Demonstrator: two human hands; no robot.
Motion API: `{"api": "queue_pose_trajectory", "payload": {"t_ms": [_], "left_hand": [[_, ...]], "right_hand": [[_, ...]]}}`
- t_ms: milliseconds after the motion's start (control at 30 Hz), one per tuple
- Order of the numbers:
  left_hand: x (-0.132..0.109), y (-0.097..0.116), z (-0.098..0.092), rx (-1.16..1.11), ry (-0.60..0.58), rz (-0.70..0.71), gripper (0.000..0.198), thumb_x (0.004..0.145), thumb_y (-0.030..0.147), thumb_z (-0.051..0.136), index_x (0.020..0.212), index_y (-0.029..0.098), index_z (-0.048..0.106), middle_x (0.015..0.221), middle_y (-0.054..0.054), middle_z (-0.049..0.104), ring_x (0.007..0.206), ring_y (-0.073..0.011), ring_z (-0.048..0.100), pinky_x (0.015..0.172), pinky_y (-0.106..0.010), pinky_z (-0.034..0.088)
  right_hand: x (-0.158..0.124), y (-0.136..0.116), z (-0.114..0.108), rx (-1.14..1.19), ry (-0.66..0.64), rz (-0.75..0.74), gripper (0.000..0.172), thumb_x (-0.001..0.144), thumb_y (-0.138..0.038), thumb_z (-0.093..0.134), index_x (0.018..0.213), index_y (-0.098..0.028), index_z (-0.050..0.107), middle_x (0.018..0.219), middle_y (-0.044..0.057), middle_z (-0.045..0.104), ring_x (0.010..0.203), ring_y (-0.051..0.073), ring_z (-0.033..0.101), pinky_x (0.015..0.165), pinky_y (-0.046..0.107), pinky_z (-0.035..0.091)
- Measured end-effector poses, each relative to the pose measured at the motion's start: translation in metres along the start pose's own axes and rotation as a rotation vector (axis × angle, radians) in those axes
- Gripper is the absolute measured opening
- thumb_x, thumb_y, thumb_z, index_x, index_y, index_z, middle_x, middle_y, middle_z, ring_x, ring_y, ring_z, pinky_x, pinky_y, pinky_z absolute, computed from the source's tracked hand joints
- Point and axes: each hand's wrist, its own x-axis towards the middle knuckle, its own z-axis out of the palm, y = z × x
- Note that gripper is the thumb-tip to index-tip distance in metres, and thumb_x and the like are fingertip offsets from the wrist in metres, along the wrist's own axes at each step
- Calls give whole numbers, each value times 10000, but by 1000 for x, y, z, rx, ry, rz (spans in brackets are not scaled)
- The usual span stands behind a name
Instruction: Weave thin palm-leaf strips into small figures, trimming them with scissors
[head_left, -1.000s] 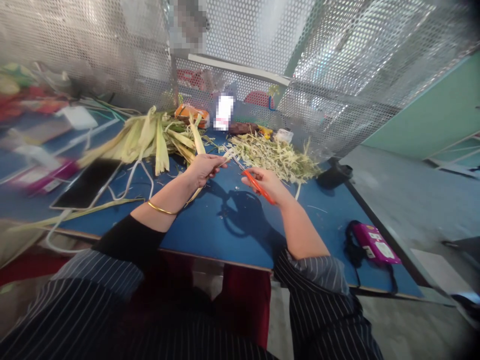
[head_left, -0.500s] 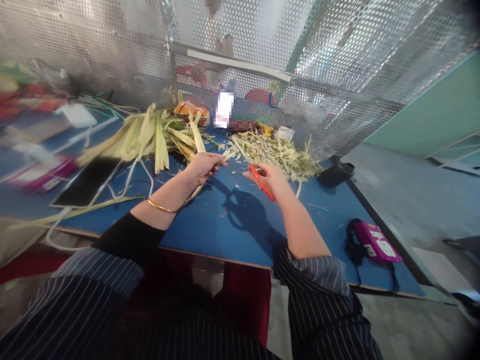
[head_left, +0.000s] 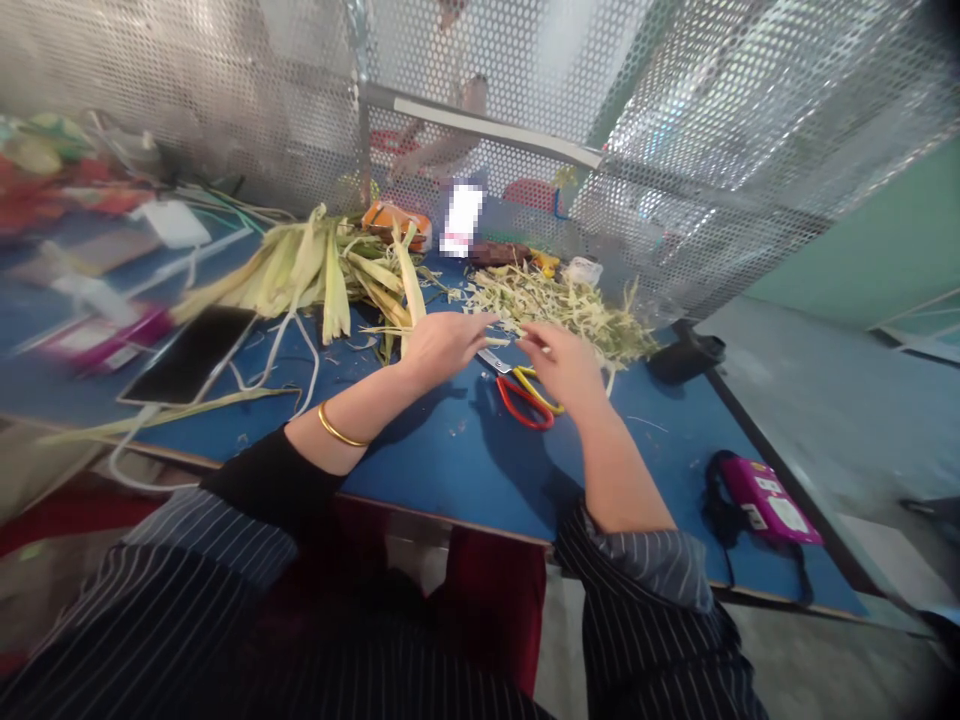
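My left hand is closed at the fingertips on a pale strip of corn husk, which pokes out toward the right. Facing it, my right hand has its fingers curved and apart, with nothing plainly held. Below and between the hands, scissors with one red and one yellow handle lie on the blue table, blades pointing up and left. Behind my right hand spreads a heap of shredded husk. Whole corn husks are piled left of my left hand.
A dark-screened phone with a white cable lies at left. A lit phone stands against the perforated metal screen. A black cylinder and a purple pack with a black strap are at right. A person's arm shows behind the screen.
My right hand has let go of the scissors, which now lie on the table. Both hands have come closer together, the left moving rightward with its husk strip.
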Motion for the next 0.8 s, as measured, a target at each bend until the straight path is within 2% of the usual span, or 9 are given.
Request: {"api": "queue_pose_trajectory", "payload": {"t_ms": [67,133,267,367,467,567,633,700,800], "left_hand": [[-1,3,-1,0,-46,26,408,860,284,521,1255,188,481,949,-58,704,875,-181,632,740,-269,417],[-2,5,-1,-18,-72,70,434,862,284,521,1273,176,433,950,-49,704,878,-177,632,741,-261,411],[-2,4,1,33,-121,140,397,875,302,495,1254,190,449,944,-45,701,873,-175,627,738,-265,402],[1,-2,0,113,-134,159,290,873,321,488,1132,220,570,927,-39,700,869,-185,622,739,-284,407],[5,-13,-9,152,75,74,224,859,295,503,1014,211,642,982,-56,688,928,-217,600,789,-335,412],[9,-33,-24,112,506,-207,319,834,219,519,1146,209,583,1160,-87,616,1081,-250,521,908,-391,380],[10,-52,-35,79,623,-389,347,827,178,503,1165,220,568,1172,-82,603,1104,-243,501,946,-378,365],[8,-76,-45,90,651,-546,351,821,147,483,1156,191,575,1171,-96,594,1113,-245,491,965,-366,351],[0,-114,-56,191,652,-714,318,832,148,440,1098,135,614,1212,-117,560,1183,-280,420,1002,-391,299]], "right_hand": [[0,-7,-1,144,24,-105,339,886,-362,442,1141,-205,600,1105,77,641,963,191,597,811,304,442],[-1,-14,0,172,-55,-148,300,888,-333,441,1086,-208,629,1054,69,665,936,190,610,804,295,437],[-4,-17,2,139,-188,-94,264,882,-312,432,947,-208,666,836,51,698,744,173,630,690,271,433],[-2,-8,-4,155,-217,-6,230,844,-298,468,810,-197,672,678,23,672,602,145,602,622,256,425],[2,6,-11,276,-82,144,207,795,-275,498,731,-180,671,609,7,638,524,125,573,587,252,437],[7,19,-13,516,274,341,218,769,-300,502,751,-161,669,616,15,624,483,120,546,524,250,450],[9,22,-11,629,454,425,239,763,-320,497,774,-153,667,616,18,623,452,114,523,480,246,441],[9,20,-9,654,448,436,241,752,-326,506,771,-152,671,612,16,630,434,110,520,464,242,436],[5,8,-5,555,213,363,233,745,-335,524,741,-164,682,617,14,652,444,112,551,483,236,443]]}}
